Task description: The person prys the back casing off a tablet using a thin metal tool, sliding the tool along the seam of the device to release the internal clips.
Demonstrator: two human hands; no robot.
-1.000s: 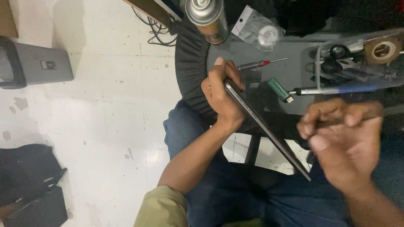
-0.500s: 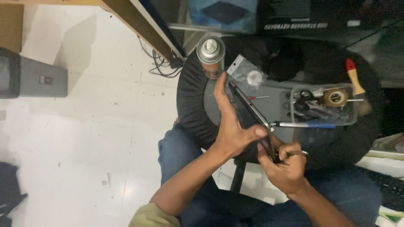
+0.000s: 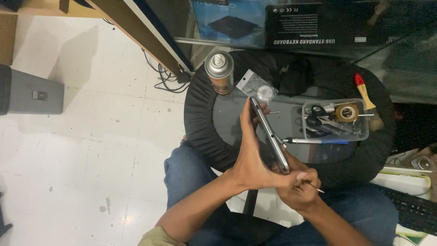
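Gripping a thin metal tool [image 3: 314, 186] in the right hand [image 3: 298, 191], fingers curled shut around it, tip poking out to the right, low over the blue-jeaned lap and just below the near rim of the round stool-top bench [image 3: 200, 118]. Pressed flat against the back of a slim silver phone [image 3: 269, 134], the left hand [image 3: 252, 159], palm open and fingers stretched up along it, thumb hooked round the lower end, holding the phone edge-on and tilted, lower end touching the right hand, upper end over the dark bench top. Just beyond the phone on the bench, a small screwdriver with a blue handle [image 3: 316, 141] lying flat beside a clear plastic tray [image 3: 359, 132] holding scissors, a roll of brown tape [image 3: 347, 112] and small tools. Farther back, a small clear plastic bag [image 3: 257, 87] with a white round part inside, near a silver spray can [image 3: 219, 72] standing upright at the left rear edge. At the right rear, a brush with a red and yellow handle [image 3: 364, 93]. Beyond the bench, a glass case with flat dark boxes [image 3: 318, 25], cables on the white tiled floor [image 3: 68, 136], and a grey box [image 3: 32, 95] at far left.
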